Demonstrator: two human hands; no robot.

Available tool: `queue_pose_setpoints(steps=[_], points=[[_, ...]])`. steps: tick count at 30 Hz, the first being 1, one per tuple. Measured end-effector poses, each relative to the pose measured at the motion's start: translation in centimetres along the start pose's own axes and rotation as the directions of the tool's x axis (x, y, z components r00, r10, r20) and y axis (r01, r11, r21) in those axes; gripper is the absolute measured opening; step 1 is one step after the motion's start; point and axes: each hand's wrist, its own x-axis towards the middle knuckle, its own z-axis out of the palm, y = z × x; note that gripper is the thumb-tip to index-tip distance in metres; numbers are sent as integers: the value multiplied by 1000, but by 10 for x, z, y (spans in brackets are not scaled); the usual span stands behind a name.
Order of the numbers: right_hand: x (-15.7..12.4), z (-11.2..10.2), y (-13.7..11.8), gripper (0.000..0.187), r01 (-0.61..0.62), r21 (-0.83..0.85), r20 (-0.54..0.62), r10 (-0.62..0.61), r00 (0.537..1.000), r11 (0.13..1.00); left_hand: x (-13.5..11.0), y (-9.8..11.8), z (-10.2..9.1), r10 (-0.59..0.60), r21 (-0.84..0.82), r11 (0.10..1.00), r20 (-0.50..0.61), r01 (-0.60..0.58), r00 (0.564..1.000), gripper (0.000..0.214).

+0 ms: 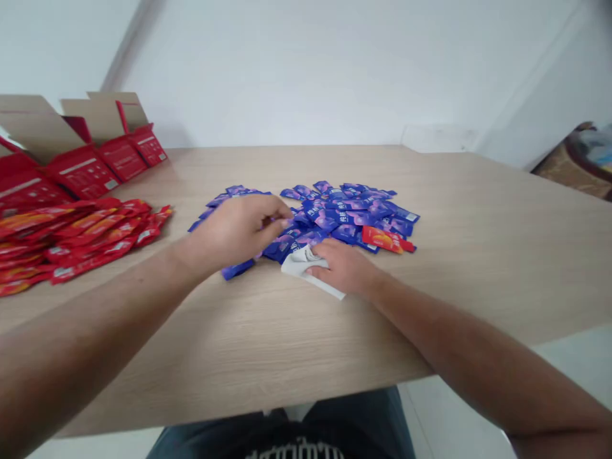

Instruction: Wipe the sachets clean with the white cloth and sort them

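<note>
head view. the left hand (pixel 234 233) is held above the near-left edge of a loose heap of blue-purple sachets (pixel 344 213), fingers curled down and drawn together, tips at the heap; whether the left grip pinches a sachet cannot be determined, as the fingers hide the contact point. the right hand (pixel 344 268) lies palm down on a crumpled white foil-like packet (pixel 301 264), which sits at the near edge of the heap. the right grip is pressed onto the packet with fingers close together; no clear pinch is visible. the sachets are glossy, flat and rectangular, overlapping in a single spread mass on the light wood-grain surface (pixel 239 331), with one sachet (pixel 236 269) lying just below the left hand. their printing is too small to read. one orange-red sachet (pixel 382 239) lies on the heap's right side. to the left, a long heap of glossy red-and-orange sachets (pixel 76 242) lies on the surface, beside several red cardboard cartons (pixel 81 172) standing with flaps open and plain brown inner faces showing. their contents cannot be seen. each carton has a pale label strip. dark trousers (pixel 282 433) show below the surface edge, and a woven brown container (pixel 574 166) stands at far right.
</note>
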Motion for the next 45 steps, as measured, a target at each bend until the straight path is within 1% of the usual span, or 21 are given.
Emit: queue_pose_setpoints(steps=[1,3,5,7,9,10,13,15,18,24,28,31,34,36,37,38,39,41,43,44,45], points=[[0,1,0,33,8,11,-2,-8,1000,1000,17,14,10,98,-2,995,73,-98,992,25],[1,3,0,35,17,33,-7,-17,1000,999,50,42,34,254,-3,966,222,-260,941,27],[3,5,1,37,17,53,-13,-16,1000,998,81,66,59,348,-3,930,334,-369,876,30],[4,8,2,40,19,70,-21,-17,1000,997,109,89,85,405,6,898,377,-440,833,31],[5,10,2,45,30,86,-35,-27,999,996,133,108,109,402,50,881,449,-471,798,34],[5,11,3,47,37,92,-43,-33,999,995,144,115,120,376,111,870,482,-481,791,35],[6,16,5,53,55,105,-58,-49,997,993,171,129,148,344,194,837,541,-512,767,40],[7,19,6,56,70,110,-64,-63,996,991,182,131,160,339,198,828,568,-524,750,46],[8,21,7,59,90,124,-70,-81,994,988,188,130,169,346,183,819,597,-543,723,52],[8,17,4,60,61,152,-70,-51,996,987,186,129,165,371,113,836,602,-536,707,58],[6,16,3,60,52,152,-69,-42,997,987,175,134,162,411,45,847,575,-529,707,41],[4,15,1,62,73,146,-75,-62,995,987,162,136,160,419,22,857,551,-514,722,30],[2,12,-1,62,98,143,-59,-90,994,985,150,128,149,424,5,872,490,-489,762,26],[1,9,-3,54,108,144,-34,-104,994,984,142,114,132,435,-29,889,362,-457,824,24],[1,7,-3,47,112,144,-19,-110,994,983,136,104,121,428,-53,901,261,-430,865,23],[0,6,-3,39,114,142,-4,-114,993,983,129,93,109,402,-78,916,150,-395,903,22],[0,4,-3,31,115,137,10,-117,993,984,119,81,98,335,-108,938,45,-328,941,21],[-1,2,-3,23,108,123,31,-113,993,986,94,55,76,138,-214,964,-119,-161,983,16],[-1,1,-2,23,84,104,37,-88,995,991,62,31,61,-51,-386,923,-152,-12,987,16],[-2,0,-1,24,65,92,34,-68,997,994,44,21,57,-127,-498,865,-111,55,986,17],[-2,0,0,26,41,78,29,-43,999,996,26,13,56,-200,-623,773,-63,118,978,17]])
